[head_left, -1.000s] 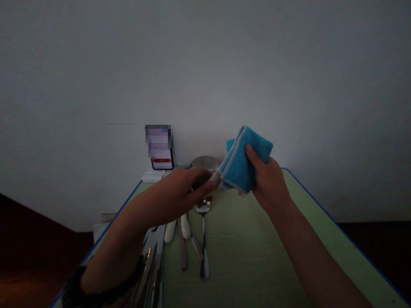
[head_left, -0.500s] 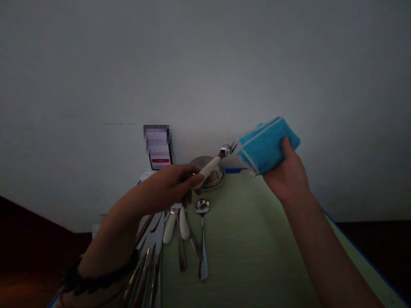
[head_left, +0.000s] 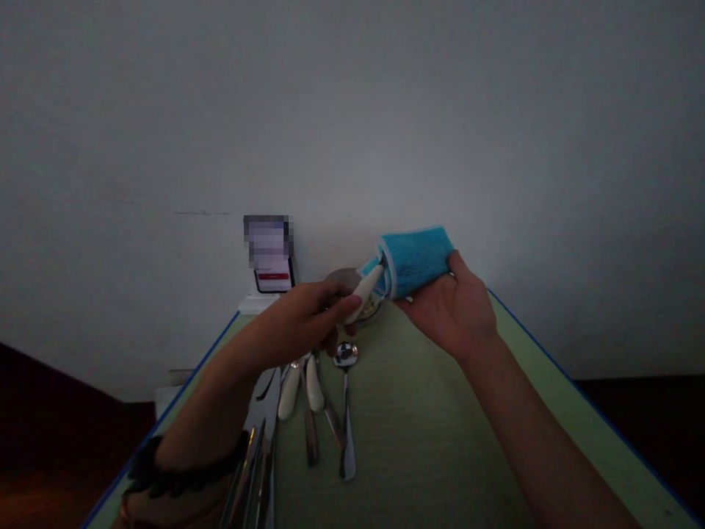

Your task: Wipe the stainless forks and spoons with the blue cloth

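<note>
My left hand [head_left: 308, 312] is closed on the white handle of a utensil [head_left: 366, 292], held above the far end of a green table [head_left: 429, 433]. The utensil's metal end is tucked inside a folded blue cloth [head_left: 413, 258], so I cannot see it. My right hand [head_left: 454, 312] grips that cloth around the utensil's end, thumb at the right edge. Below my hands several pieces of cutlery lie in a row: a steel spoon [head_left: 346, 411], two white-handled pieces [head_left: 313, 382] and knives [head_left: 258, 455] at the left.
A metal bowl [head_left: 344, 283] sits at the table's far end, partly behind my hands. A phone on a white stand [head_left: 272, 275] leans by the grey wall. The table has a blue rim [head_left: 551, 360]; dark floor lies on both sides.
The cloth had been pulled off to the right, baring the utensil's metal end. Now my right hand has brought it back left and down over that end.
</note>
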A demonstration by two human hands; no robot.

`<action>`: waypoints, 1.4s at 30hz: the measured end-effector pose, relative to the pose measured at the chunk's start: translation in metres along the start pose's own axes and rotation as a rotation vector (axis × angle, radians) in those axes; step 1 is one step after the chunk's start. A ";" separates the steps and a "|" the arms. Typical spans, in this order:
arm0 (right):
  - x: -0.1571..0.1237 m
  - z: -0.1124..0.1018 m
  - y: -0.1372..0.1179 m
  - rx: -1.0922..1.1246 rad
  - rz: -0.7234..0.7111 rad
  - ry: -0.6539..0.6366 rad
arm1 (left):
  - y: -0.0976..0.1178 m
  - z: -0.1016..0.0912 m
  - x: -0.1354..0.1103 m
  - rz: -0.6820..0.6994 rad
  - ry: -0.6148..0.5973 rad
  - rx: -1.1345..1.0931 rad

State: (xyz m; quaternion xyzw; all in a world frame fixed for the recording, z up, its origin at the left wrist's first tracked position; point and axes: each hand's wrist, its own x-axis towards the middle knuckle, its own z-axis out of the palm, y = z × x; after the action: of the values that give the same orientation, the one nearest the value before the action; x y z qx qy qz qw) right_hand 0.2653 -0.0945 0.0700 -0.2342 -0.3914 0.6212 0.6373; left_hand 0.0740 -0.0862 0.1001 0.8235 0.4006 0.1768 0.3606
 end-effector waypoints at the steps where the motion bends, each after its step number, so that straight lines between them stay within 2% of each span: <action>1: 0.000 0.003 0.002 0.031 0.034 0.015 | 0.002 0.002 0.001 0.009 -0.015 0.001; 5: 0.000 0.015 0.014 0.043 0.132 0.074 | 0.008 0.009 0.003 0.054 -0.090 -0.004; 8: -0.003 0.012 0.020 -0.072 0.126 0.020 | 0.007 0.008 0.001 0.048 -0.185 -0.037; 10: -0.005 0.004 0.020 -0.251 0.066 -0.033 | 0.002 0.003 -0.003 0.014 -0.243 -0.003; 12: -0.007 -0.006 0.015 -0.534 0.005 -0.107 | -0.005 -0.006 -0.007 -0.020 -0.242 0.058; 14: -0.010 -0.014 0.007 -0.824 0.006 -0.254 | -0.011 -0.014 -0.010 -0.015 -0.146 0.103; 17: -0.013 -0.017 -0.004 -1.067 0.070 -0.505 | -0.012 -0.019 -0.010 0.057 0.188 0.186; 19: -0.015 -0.016 -0.009 -1.163 0.079 -0.588 | -0.006 -0.017 -0.009 0.117 0.352 0.202; 22: -0.016 -0.012 -0.012 -1.262 0.044 -0.583 | 0.004 -0.009 -0.006 0.186 0.415 0.174; 29: -0.016 -0.007 -0.011 -1.260 0.031 -0.595 | 0.009 -0.003 -0.005 0.239 0.383 0.203; 38: -0.015 -0.001 -0.001 -1.290 -0.055 -0.476 | 0.013 0.001 -0.006 0.281 0.425 0.391; 42: -0.015 0.001 -0.001 -1.337 -0.072 -0.436 | 0.012 -0.012 -0.016 0.323 0.282 0.402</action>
State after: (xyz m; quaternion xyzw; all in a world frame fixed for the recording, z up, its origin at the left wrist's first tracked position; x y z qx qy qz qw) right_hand 0.2662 -0.1094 0.0686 -0.4328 -0.8154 0.2590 0.2840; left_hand 0.0637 -0.0981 0.1169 0.8989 0.3375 0.2616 0.0981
